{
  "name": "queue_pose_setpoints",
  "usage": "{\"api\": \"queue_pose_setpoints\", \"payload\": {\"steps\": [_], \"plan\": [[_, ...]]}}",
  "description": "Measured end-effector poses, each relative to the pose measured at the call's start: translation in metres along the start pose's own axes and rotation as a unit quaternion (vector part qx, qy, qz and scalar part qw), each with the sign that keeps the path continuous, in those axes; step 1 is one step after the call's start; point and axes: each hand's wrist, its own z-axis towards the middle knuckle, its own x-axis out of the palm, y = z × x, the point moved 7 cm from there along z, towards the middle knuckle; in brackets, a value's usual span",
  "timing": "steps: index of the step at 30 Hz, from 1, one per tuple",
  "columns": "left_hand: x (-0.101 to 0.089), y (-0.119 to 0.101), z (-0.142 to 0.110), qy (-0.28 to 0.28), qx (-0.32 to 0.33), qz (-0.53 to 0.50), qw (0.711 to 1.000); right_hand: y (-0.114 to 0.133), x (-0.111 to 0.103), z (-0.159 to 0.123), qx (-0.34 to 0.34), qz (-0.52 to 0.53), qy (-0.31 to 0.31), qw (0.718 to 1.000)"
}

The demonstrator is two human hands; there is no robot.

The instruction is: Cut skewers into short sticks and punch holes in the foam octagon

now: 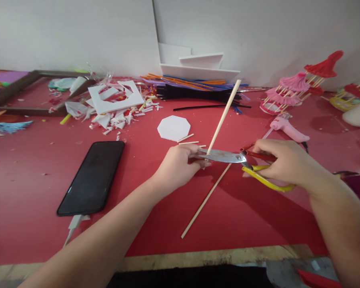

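Observation:
My right hand (280, 158) is closed round the red and yellow handles of a pair of scissors (228, 156). The blades lie across a pale wooden stick (225, 116) near its lower end. Pinched in my left hand (178, 168) is that lower end of the stick, which points up and away. A second wooden stick (205, 202) lies on the red table below the scissors. Just beyond my left hand are a white octagonal foam piece (174, 128) and several short cut sticks (188, 143).
A black phone (92, 178) with a white cable lies at left. White foam scraps (117, 98) and pipe cleaners (195, 92) are heaped at the back. A pink glue gun (289, 129) and a pink and red stick model (291, 90) stand at right. Foam boards (199, 71) lean on the wall.

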Motion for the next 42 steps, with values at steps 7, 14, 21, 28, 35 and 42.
{"api": "queue_pose_setpoints", "payload": {"steps": [7,14,21,28,35,42], "plan": [[0.001,0.004,-0.004,0.008,0.013,0.007,1.000,0.005,-0.003,-0.004,-0.038,-0.046,-0.036,0.998],[0.002,0.008,-0.007,0.020,-0.027,-0.001,0.999,0.009,-0.004,-0.008,-0.021,-0.047,-0.022,0.998],[0.002,0.008,-0.008,0.002,-0.025,-0.006,1.000,0.011,-0.003,-0.010,-0.010,-0.051,-0.006,0.999],[0.001,0.006,-0.008,-0.003,-0.012,0.000,1.000,0.018,-0.005,-0.009,-0.042,-0.069,-0.014,0.997],[-0.003,-0.001,-0.007,-0.028,0.051,0.017,0.998,0.008,-0.006,-0.004,-0.008,0.025,-0.045,0.999],[-0.018,-0.004,-0.007,-0.133,0.098,0.276,0.947,-0.023,-0.009,-0.004,0.099,0.184,-0.100,0.973]]}}
